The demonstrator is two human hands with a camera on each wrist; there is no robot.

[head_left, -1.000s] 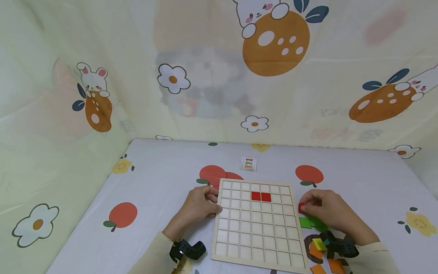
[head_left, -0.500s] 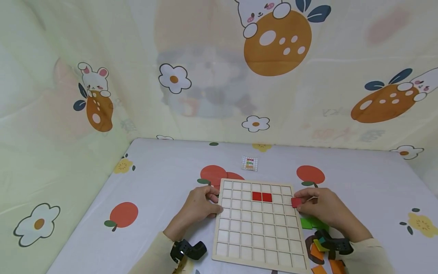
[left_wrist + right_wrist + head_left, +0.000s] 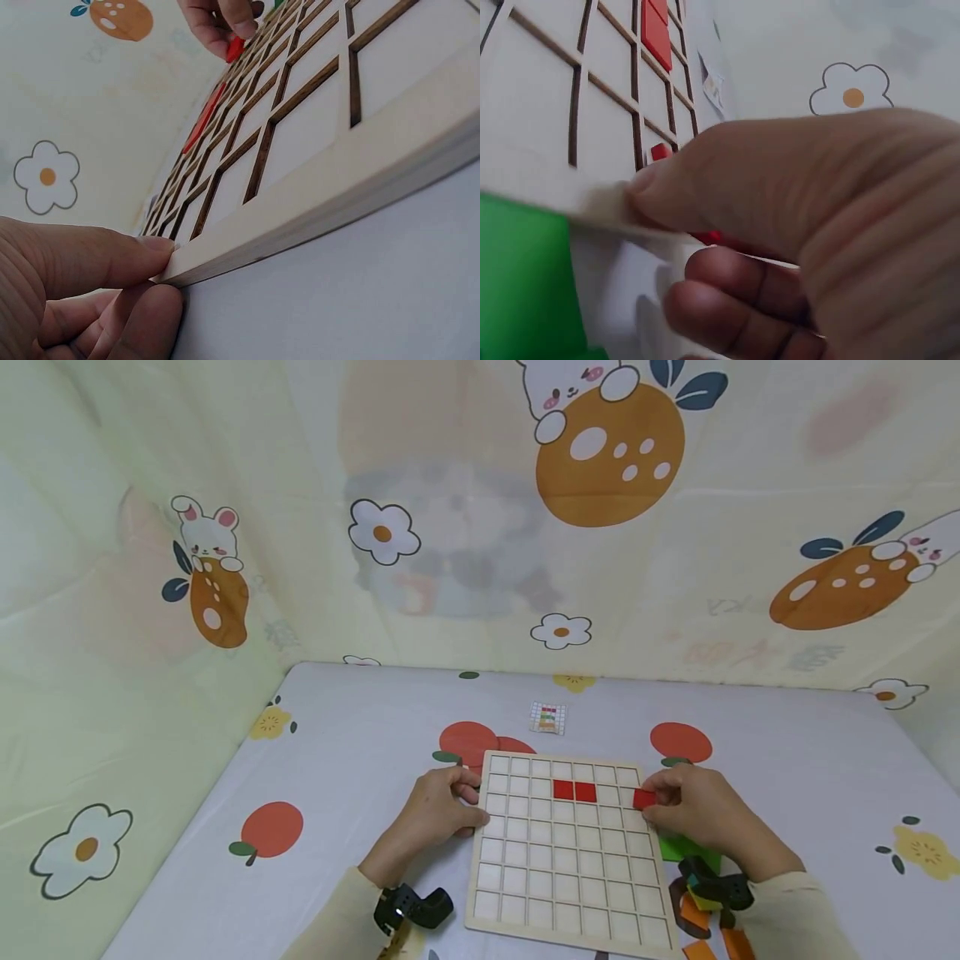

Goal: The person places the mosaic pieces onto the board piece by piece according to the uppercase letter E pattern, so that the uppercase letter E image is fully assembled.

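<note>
Far left, my left hand [image 3: 431, 806]: thumb on the rim and a bent finger against the side, a narrow pinch steadying the pale wooden square-celled grid board [image 3: 564, 858]; the rest of those fingers are partly hidden beneath the knuckles. Next, the board itself, flat on the white fruit-printed tabletop [image 3: 360, 710], near right corner at the bottom edge of the head view. Just beyond it, one small white card printed with coloured squares [image 3: 548, 718], perhaps a pattern to copy; its print is too small to read surely. In the board's second row from the far edge, two flat red square tiles [image 3: 573, 791], seated side by side: the only cells I count as filled. At the right rim, a third red square tile [image 3: 643, 799], pinched between thumb and fingers of my right hand [image 3: 708, 806], not yet in a cell; my thumb covers much of it in the right wrist view. Lower right, outside the board and, I judge, left to place: flat green tiles [image 3: 678, 850], partly under my hand; orange tiles [image 3: 692, 912], some cut off below; a yellow tile [image 3: 703, 903], half hidden by the black wrist camera [image 3: 720, 887], so no sure tally.
</note>
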